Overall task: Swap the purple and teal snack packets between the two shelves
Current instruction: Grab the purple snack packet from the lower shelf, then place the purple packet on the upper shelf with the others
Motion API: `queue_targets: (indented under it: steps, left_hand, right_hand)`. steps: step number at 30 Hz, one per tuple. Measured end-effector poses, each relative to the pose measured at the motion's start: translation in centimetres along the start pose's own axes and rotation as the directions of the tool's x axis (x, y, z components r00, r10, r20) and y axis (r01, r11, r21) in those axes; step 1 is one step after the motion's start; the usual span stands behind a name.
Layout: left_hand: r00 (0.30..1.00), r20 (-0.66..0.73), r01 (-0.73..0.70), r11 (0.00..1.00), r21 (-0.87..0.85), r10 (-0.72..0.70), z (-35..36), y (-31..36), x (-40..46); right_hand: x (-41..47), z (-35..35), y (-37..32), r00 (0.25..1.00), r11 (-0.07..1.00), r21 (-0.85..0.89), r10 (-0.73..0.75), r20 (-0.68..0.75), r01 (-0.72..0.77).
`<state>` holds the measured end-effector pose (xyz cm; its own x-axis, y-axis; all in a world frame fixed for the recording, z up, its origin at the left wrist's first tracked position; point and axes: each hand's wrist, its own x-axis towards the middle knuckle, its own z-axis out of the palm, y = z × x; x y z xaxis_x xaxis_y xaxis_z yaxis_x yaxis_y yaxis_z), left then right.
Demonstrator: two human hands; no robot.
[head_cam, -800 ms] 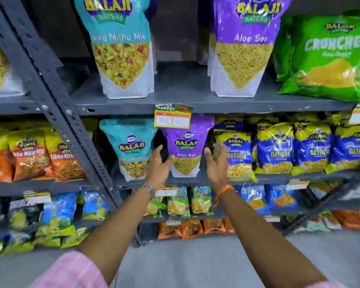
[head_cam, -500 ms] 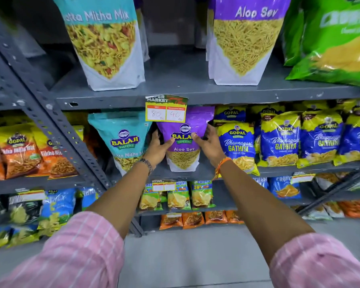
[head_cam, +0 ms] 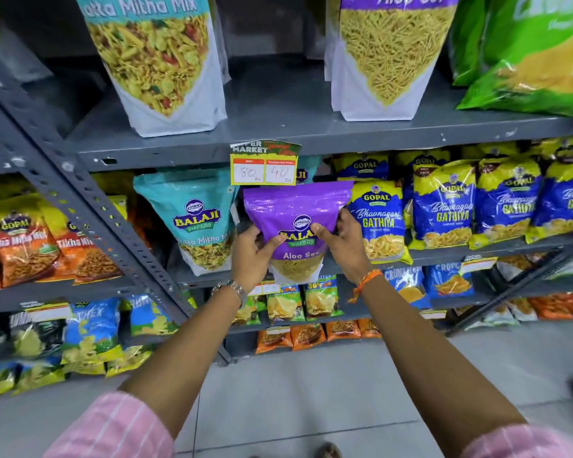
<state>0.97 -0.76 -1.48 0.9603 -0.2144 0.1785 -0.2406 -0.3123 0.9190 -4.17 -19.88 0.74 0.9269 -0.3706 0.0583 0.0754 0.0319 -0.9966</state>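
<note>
So I've got both hands on the small purple Aloo Sev packet (head_cam: 296, 226) right now, on the lower of the two shelves. My left hand (head_cam: 253, 256) is wrapped around its left edge with the thumb pressed over the front near the logo, and my right hand (head_cam: 343, 244) is gripping the right edge the same way, thumb on the front. The packet is upright, just under the yellow price tag (head_cam: 264, 166) clipped to the front lip of the upper shelf (head_cam: 278, 127); I honestly can't tell whether its bottom is touching the lower shelf (head_cam: 460, 254) or clear of it, my hands cover that bit. Just beside it on the left stands the small teal Mitha Mix packet (head_cam: 196, 223), untouched. Up top, the big teal packet (head_cam: 156, 64) sits on the left and the big purple packet (head_cam: 391, 57) on the right, well apart with bare shelf between them. A green bag (head_cam: 530, 61) leans at the far right of that upper shelf, and blue-and-yellow Gathiya packs (head_cam: 444, 206) fill the row right of my right hand.
</note>
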Motion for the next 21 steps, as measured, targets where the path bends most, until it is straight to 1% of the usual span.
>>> queue_targets:
  steps: [6,9,11,14,19,21]
  left_hand:
    - [0.999,0.024,-0.047,0.998,0.031,0.046,-0.9,2.3,-6.0]
    - [0.998,-0.013,-0.058,0.998,0.009,0.058,-2.0,4.1,-7.7]
    - [0.995,-0.048,-0.083,0.996,-0.015,0.082,-2.9,6.2,-8.4]
    - [0.985,-0.083,-0.156,0.987,-0.033,0.153,-4.5,10.5,-8.3]
    - [0.966,-0.166,-0.226,0.957,-0.184,0.197,-7.3,17.3,-5.4]
    - [0.951,-0.199,-0.279,0.933,-0.228,0.236,-8.3,20.0,-3.9]
  right_hand:
    - [-4.7,-1.6,-1.9,0.997,0.999,0.021,0.033,0.069,-0.035]
    - [-6.5,-2.2,-4.6,0.99,0.991,0.094,0.085,0.114,-0.096]
    - [-7.4,-2.4,-7.1,0.987,0.986,0.125,0.092,0.135,-0.109]
    - [-8.1,-2.2,-11.9,0.989,0.992,0.111,0.052,0.139,-0.068]
    - [-7.0,-0.8,-19.8,0.987,0.981,0.177,-0.102,0.123,0.079]
    - [-6.1,-0.1,-22.5,0.981,0.97,0.194,-0.169,0.099,0.148]
